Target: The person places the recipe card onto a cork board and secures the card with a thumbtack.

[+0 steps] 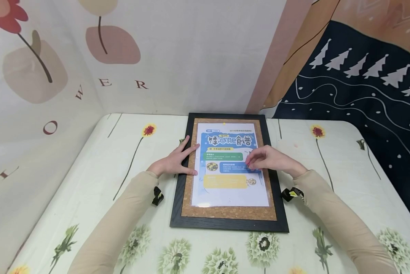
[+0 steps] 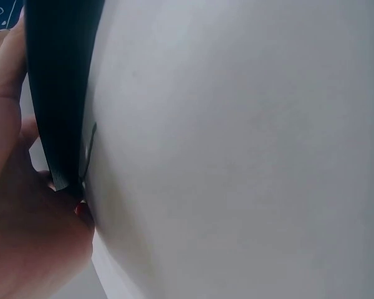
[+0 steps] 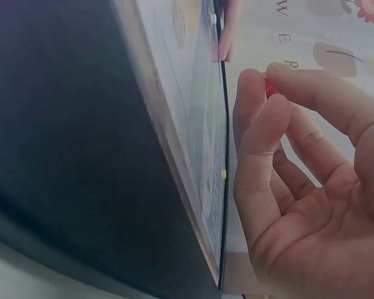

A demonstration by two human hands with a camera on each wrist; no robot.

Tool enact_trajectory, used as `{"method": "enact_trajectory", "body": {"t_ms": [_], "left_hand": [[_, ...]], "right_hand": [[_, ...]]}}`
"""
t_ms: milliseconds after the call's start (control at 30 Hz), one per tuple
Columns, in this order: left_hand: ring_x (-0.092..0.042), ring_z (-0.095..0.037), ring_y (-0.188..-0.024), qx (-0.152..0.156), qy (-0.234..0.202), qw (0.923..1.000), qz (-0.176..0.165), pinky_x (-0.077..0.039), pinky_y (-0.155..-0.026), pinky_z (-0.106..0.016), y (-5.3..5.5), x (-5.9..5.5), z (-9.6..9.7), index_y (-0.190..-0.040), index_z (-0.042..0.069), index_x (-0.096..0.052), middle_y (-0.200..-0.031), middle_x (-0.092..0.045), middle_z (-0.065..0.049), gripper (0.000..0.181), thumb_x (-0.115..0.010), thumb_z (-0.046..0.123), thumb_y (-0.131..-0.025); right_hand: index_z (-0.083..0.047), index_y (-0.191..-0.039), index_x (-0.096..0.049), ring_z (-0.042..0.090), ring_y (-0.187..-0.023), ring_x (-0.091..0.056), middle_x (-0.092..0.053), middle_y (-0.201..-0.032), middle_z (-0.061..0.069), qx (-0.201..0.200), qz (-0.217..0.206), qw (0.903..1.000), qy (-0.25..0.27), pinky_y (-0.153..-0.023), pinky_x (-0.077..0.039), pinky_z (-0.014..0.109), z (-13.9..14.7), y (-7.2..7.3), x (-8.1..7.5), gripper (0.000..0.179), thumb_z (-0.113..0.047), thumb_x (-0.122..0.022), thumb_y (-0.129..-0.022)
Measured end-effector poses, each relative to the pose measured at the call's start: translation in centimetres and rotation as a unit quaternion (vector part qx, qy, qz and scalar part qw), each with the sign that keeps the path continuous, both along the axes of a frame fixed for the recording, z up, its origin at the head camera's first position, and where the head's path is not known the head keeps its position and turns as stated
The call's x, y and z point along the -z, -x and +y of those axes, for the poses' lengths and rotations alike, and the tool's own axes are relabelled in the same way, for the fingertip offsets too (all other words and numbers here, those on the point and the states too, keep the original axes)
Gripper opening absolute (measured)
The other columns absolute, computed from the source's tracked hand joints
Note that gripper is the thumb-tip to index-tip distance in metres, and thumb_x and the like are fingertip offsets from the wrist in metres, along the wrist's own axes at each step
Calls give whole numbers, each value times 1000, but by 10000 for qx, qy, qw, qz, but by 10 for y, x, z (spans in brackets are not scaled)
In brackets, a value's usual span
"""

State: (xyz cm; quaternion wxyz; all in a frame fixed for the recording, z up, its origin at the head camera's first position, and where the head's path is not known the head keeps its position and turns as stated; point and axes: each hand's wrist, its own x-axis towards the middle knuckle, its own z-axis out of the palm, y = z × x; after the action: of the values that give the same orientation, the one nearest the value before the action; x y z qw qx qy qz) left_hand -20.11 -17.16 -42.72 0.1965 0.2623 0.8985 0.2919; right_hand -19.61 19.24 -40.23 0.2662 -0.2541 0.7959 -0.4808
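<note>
A laminated-looking printed sheet (image 1: 230,198) lies on a cork board (image 1: 230,213) with a black frame (image 1: 230,223). At the sheet's top edge sits a yellow pin (image 1: 224,124). My left hand (image 1: 170,160) rests spread across the frame's left side, its thumb and a finger reaching onto the sheet's edge. My right hand (image 1: 268,158) is over the right part of the sheet. Between thumb and fingertips it pinches a small red push pin (image 3: 271,90), mostly covered by the fingers. In the right wrist view, those fingertips are apart from the board.
The board lies on a table with a flowered cloth (image 1: 129,152). A pale printed curtain (image 1: 191,57) stands along the back and left. Dark fabric with white trees (image 1: 345,87) hangs at the right. Each wrist carries a small black camera (image 1: 158,196).
</note>
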Motion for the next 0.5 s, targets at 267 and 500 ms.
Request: {"method": "enact_trajectory", "body": {"t_ms": [267,500], "left_hand": [[4,-43,-143,-4,43,10000,-18,-20,-107,-62,1,0,0,-156,15,-18,-158,18,-15,100,-78,41,-81],[5,-42,-143,-40,34,10000,-66,-18,-108,-62,1,0,0,-156,15,-17,-158,19,-15,101,-79,40,-81]], "right_hand": [[6,-101,-69,24,-82,-65,-70,-95,13,-342,38,9994,-12,-76,-52,27,-9,-4,0,17,-3,-69,-87],[5,-100,-69,24,-82,-66,-70,-92,10,-605,-8,9981,-64,-76,-53,28,-20,-11,-2,15,-1,-69,-86]]}}
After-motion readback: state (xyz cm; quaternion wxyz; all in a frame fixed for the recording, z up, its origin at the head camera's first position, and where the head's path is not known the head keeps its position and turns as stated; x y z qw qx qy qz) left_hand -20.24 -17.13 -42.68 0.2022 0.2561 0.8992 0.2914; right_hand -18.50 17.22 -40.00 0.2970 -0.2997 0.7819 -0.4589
